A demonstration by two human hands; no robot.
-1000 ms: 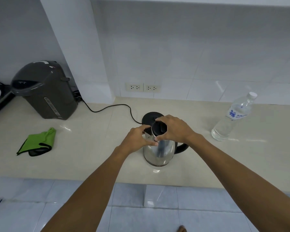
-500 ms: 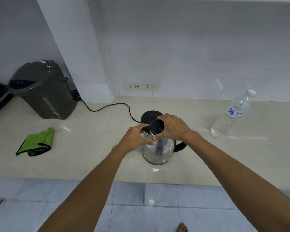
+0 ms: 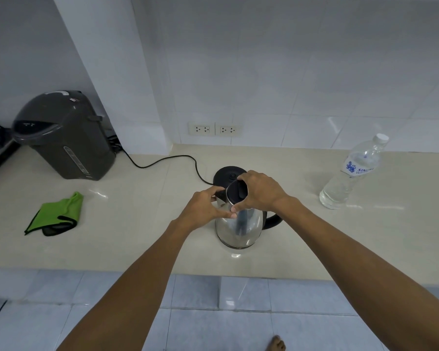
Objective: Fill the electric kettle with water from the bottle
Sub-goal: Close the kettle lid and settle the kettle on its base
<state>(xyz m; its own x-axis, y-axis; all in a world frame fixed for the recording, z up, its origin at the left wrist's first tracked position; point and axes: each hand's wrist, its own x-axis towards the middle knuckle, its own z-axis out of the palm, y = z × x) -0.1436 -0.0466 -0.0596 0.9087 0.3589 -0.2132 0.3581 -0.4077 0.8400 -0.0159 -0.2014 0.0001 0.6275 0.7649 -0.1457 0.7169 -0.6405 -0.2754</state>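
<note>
Currently: kettle (image 3: 238,224) near the counter (image 3: 137,239) front edge, off its base (image 3: 226,173) | left hand (image 3: 203,211) fingers wrapped round the body, likely steadying | right hand (image 3: 260,192) fingers clamped on lid (image 3: 235,195), probably to open | bottle (image 3: 352,173) capped, upright, toward the right back edge, untouched.

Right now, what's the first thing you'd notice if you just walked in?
Two hands, the left hand and right hand, grip the black lid of a shiny kettle mid-counter. A capped water bottle stands to the right, and a bright green cloth lies to the left.
</note>
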